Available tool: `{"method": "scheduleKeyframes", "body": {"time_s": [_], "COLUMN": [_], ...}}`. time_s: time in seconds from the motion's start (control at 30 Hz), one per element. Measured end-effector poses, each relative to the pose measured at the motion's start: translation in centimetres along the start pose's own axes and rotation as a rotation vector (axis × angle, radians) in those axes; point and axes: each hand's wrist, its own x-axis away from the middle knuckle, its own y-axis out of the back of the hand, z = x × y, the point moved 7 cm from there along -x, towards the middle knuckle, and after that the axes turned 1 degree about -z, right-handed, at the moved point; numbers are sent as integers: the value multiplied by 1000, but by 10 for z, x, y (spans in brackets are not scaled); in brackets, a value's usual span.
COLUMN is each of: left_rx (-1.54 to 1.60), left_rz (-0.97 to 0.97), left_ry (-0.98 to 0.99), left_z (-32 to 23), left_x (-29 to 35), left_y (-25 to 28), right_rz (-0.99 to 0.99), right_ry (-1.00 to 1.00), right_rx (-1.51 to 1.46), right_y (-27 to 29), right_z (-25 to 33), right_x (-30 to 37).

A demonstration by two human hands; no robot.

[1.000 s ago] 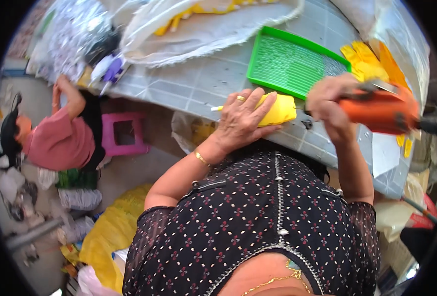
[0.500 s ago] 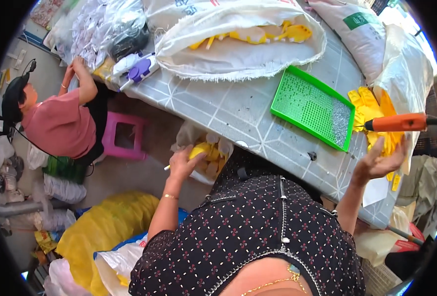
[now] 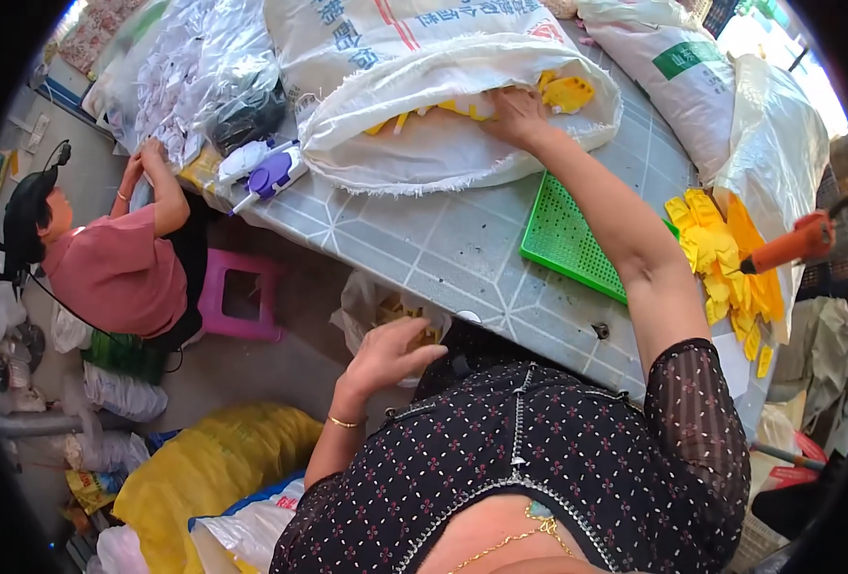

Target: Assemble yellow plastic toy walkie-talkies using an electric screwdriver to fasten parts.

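Note:
My right hand [image 3: 517, 117] reaches into the mouth of a white woven sack [image 3: 395, 177] on the table, over yellow plastic parts [image 3: 565, 94]. Its fingertips are hidden among them, so a grip cannot be made out. My left hand [image 3: 392, 354] is low beside the table edge, with fingers stretched out and nothing in them. Just beyond it is a whitish bag [image 3: 355, 311] with yellow pieces inside, partly covered by the hand. Under my right forearm lies a green perforated tray [image 3: 562, 234]. An orange electric screwdriver [image 3: 795, 241] hangs at the right.
Yellow flat parts [image 3: 715, 239] are heaped at the table's right side. A purple-and-white device [image 3: 269, 174] stands left of the sack. Someone in a pink shirt [image 3: 118, 268] sits by a pink stool [image 3: 240, 297]. A yellow sack [image 3: 213, 469] lies on the floor.
My right hand has gone from beside the screwdriver into the white sack. My left hand has let go of a yellow part and opened. The screwdriver has tilted.

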Motion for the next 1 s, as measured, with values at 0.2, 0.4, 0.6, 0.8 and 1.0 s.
{"method": "scheduleKeyframes", "body": {"time_s": [0.2, 0.4, 0.6, 0.8, 1.0], "left_rx": [284, -231, -279, 448, 993], "left_rz": [109, -527, -217, 413, 423], "left_ry": [-190, -556, -401, -240, -190], "left_z": [-44, -122, -149, -129, -80], "left_x": [-13, -60, -97, -84, -58], "left_y": [20, 87, 92, 13, -32], "right_rz": [204, 486, 141, -235, -372], "right_ry": [-18, -121, 289, 475, 324], "right_rx": [-516, -987, -662, -386, -582], "right_y": [2, 17, 133, 187, 193], "right_z": [-26, -14, 67, 91, 13], "right_x": [26, 76, 163, 266, 414]}}
